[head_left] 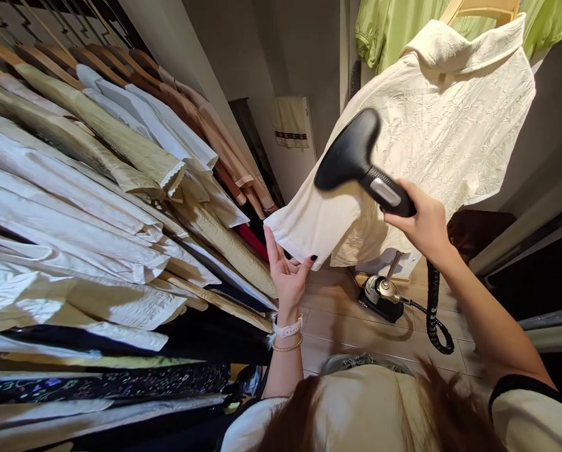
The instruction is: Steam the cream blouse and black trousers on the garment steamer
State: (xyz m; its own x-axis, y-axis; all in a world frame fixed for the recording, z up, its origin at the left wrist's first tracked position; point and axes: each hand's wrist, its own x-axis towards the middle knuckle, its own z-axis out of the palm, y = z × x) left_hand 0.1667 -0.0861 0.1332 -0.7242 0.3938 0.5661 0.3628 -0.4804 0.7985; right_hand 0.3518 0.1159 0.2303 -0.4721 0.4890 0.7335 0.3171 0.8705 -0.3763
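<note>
A cream textured shirt (pixel 455 132) hangs by its collar from a wooden hanger (pixel 485 9) at the upper right. My left hand (pixel 288 267) grips the cuff end of its sleeve (pixel 304 229), thumb on top, and holds it stretched out toward the lower left. Wrapped round the handle of a black garment steamer head (pixel 351 154) is my right hand (pixel 422 223). The steamer's wide face lies over the sleeve; whether it touches the cloth I cannot tell. A black ribbed hose (pixel 433 301) hangs below my right hand.
To the left, a dense row of clothes (pixel 97 207) hangs on wooden hangers. The steamer base (pixel 379 298) with its upright pole stands on the tiled floor (pixel 328 326). Behind the shirt hangs a green garment (pixel 398 28). Dark clothing (pixel 539 270) lines the right side.
</note>
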